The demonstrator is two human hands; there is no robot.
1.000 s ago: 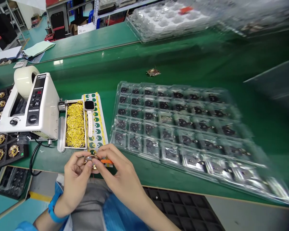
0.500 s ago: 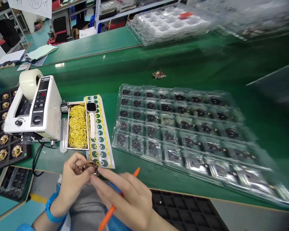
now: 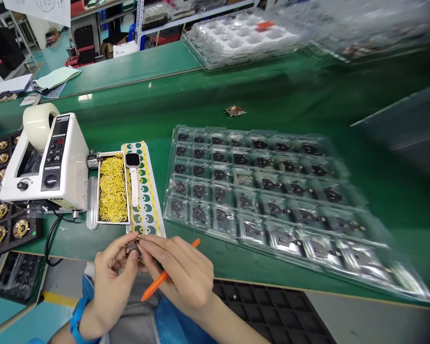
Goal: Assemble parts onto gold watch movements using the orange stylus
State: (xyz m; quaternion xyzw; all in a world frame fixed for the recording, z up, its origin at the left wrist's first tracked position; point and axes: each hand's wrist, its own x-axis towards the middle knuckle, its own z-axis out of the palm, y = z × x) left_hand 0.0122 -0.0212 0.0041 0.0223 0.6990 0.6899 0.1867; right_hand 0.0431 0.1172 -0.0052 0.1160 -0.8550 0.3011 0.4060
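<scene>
Between the thumb and fingers of my left hand (image 3: 111, 282) is a small round gold-rimmed metal part (image 3: 132, 247), held just off the table's front edge. My right hand (image 3: 182, 272) has its fingertips on the part's right side, partly covering it. An orange pointed stick (image 3: 154, 286) passes through the right hand, one end sticking out towards the lower left and the other past the knuckles. Just beyond the hands lies a white sticker sheet (image 3: 148, 210) with yellow edging and cut-out shapes. A white-strapped watch (image 3: 134, 184) rests on that sheet.
A box of yellow rings (image 3: 112, 188) stands beside a white tape dispenser (image 3: 66, 162). At far left is a black tray (image 3: 10, 210) of gold round parts. A clear compartment tray (image 3: 258, 191) of dark parts spans the right. A loose metal part (image 3: 234, 111) lies behind it.
My hands have turned the round part more upright, showing its face. The right fingertips have shifted onto its upper edge. The orange stick has swung slightly in the right hand.
</scene>
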